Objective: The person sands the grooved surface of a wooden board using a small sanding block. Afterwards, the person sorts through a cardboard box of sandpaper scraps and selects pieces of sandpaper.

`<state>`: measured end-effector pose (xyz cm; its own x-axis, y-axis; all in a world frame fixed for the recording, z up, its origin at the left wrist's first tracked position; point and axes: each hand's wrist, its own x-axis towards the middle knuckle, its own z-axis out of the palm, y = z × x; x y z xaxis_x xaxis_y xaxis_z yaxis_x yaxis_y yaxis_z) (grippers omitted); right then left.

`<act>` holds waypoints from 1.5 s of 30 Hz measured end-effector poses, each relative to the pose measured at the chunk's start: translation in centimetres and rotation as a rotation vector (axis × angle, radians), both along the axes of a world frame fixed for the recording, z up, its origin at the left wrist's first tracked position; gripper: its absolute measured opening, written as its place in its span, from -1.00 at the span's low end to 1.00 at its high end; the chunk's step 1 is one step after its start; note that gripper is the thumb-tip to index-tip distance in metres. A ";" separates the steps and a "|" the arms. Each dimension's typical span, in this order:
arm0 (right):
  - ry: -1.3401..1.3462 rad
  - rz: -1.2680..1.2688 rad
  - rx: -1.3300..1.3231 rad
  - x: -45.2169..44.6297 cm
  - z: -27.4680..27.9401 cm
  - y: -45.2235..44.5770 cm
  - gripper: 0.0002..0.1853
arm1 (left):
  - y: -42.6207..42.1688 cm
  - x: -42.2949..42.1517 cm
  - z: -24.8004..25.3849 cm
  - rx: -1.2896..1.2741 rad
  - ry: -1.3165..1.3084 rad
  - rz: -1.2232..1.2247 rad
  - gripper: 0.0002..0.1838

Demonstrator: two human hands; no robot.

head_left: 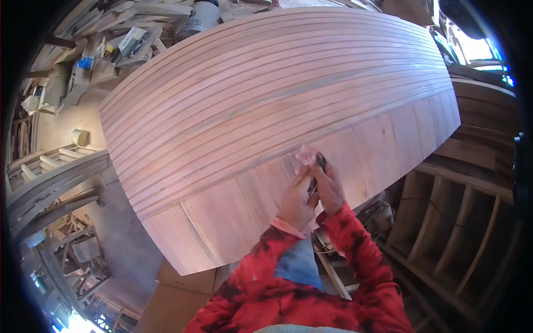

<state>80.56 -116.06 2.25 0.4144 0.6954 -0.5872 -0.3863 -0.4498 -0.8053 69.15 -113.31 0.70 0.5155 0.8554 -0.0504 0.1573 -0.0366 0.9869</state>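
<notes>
The overturned wooden boat hull lies before me, with narrow overlapping strips on its far part and broad flat boards on the near part. My left hand and my right hand meet over the near boards, both closed. Between their fingers is a small dark tool; its kind is hard to make out, and it appears to be in my right hand. At the fingertips shows a pinkish, crumpled-looking piece, close to the seam between strips and boards. What my left fingers grip is partly hidden.
On the right stands a ribbed wooden frame. Scrap wood and a rolled grey item lie behind the hull. At left are a ladder-like wooden frame and a small can. A brown board lies below the hull.
</notes>
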 end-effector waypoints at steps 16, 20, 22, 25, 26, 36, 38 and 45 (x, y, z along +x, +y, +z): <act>-1.307 0.651 0.557 20.6 -10.4 20.9 -0.84 | 7.0 -10.6 -13.8 0.496 0.695 0.712 -0.38; -1.408 0.587 0.670 21.2 -13.8 21.9 -0.83 | 7.4 -10.5 -13.9 0.471 0.735 0.707 -0.40; -1.392 0.585 0.665 21.2 -14.0 21.6 -0.85 | 7.4 -10.5 -13.7 0.517 0.798 0.686 -0.43; -1.379 0.616 0.670 21.9 -13.8 21.4 -0.87 | 7.4 -10.4 -13.7 0.524 0.791 0.677 -0.44; -1.380 0.646 0.687 22.0 -13.7 21.5 -0.87 | 7.5 -10.3 -13.7 0.522 0.794 0.679 -0.44; -1.219 0.585 0.755 19.9 -14.7 22.7 -0.88 | 7.7 -9.8 -13.4 0.523 0.825 0.690 -0.51; -1.235 0.567 0.821 17.5 -15.5 23.9 -0.86 | 7.7 -9.9 -13.4 0.526 0.832 0.677 -0.51; -1.361 0.630 0.863 20.8 -16.1 24.0 -0.84 | 7.8 -10.7 -13.5 0.482 0.830 0.687 -0.45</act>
<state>101.40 -92.03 -13.85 -0.1799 0.8325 0.5240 0.7721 0.4495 -0.4492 58.44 -105.52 -12.76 -0.0995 0.9629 0.2509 0.8762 -0.0347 0.4807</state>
